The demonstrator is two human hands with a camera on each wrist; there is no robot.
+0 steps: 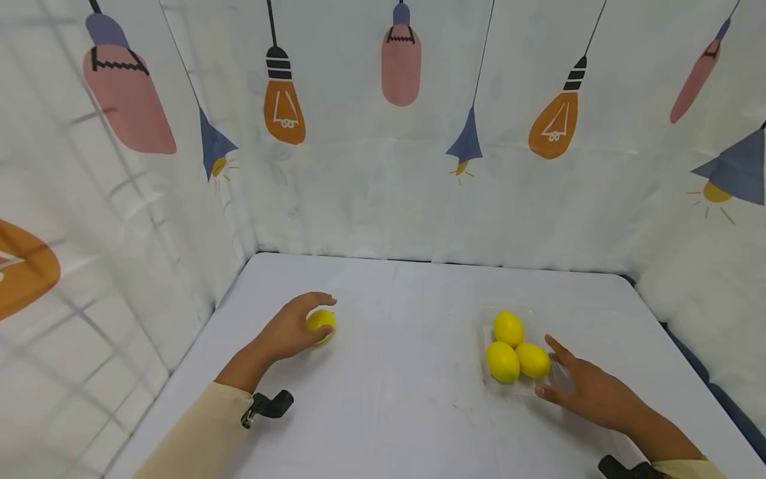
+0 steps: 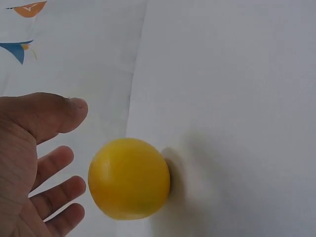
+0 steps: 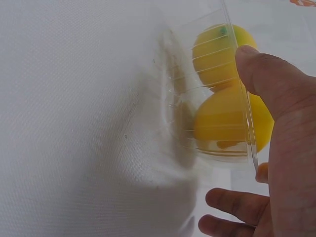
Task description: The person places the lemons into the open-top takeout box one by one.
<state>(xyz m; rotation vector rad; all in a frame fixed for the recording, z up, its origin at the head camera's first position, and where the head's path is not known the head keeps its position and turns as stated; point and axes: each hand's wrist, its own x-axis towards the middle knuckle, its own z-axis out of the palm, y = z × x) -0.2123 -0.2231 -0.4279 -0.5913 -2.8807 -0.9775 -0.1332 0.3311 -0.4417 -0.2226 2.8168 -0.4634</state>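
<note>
On the left side of the table, my left hand (image 1: 293, 329) curves around a yellow lemon (image 1: 320, 322). The left wrist view shows its thumb and fingers spread, with a gap between the fingertips and the lemon (image 2: 129, 178). Three more lemons (image 1: 504, 362) sit together in a clear plastic tray (image 1: 526, 388) on the right. Beside that tray's right edge is my right hand (image 1: 598, 392), thumb and fingers apart. In the right wrist view its thumb lies right at the tray's rim (image 3: 249, 128), with the other fingers extended below.
A white cloth covers the table (image 1: 389, 399). White sheets printed with hanging lamps (image 1: 359, 186) surround it at the back and sides. Each wrist carries a black strap-on device (image 1: 272, 404).
</note>
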